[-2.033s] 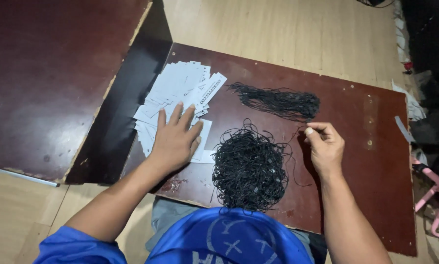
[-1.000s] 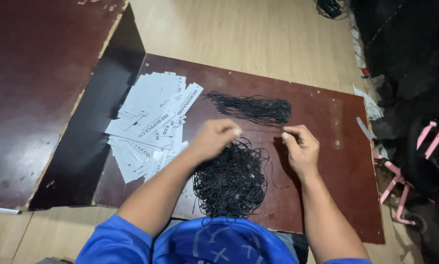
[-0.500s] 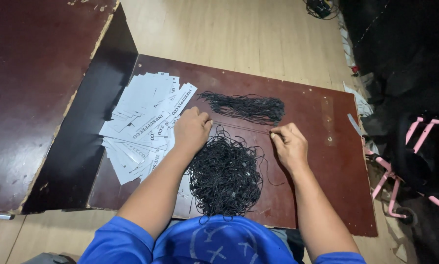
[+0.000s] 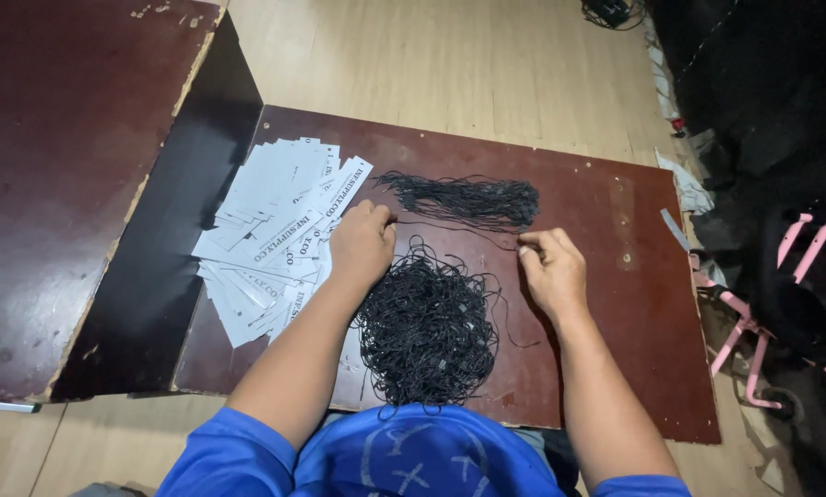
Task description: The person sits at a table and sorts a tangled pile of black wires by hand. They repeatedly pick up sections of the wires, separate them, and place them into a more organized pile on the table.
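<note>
Black cord loops: two groups on dark red board [image 4: 606, 304], which lies flat on wood floor [image 4: 450, 74].

Head view:
- Tangled pile of black cord [image 4: 427, 331] sits at near edge of board, centre, between both forearms.
- Straightened bundle of black cord [image 4: 464, 198] lies further out, just beyond both hands, long axis approx. left-right.
- Single thin black strand [image 4: 450, 224] runs between the two hands, just below bundle.
- L hand [image 4: 362, 244]: grip pressed together, fingertips pinching L end of strand; hand rests on board, heel overlapping white paper tags [image 4: 279, 235].
- R hand [image 4: 551, 267]: grip pressed together, thumb + forefinger pinching R end of strand, near R end of bundle.
- Tags: fanned stack w/ printed text, L part of board, touching L edge of tangled pile area.
- Second dark board [image 4: 63, 184] lies to L, separate.
- Pink metal frame [image 4: 763, 331] at R, off board, well apart from hands.
- Blue shirt [image 4: 413, 460] at bottom of view.
</note>
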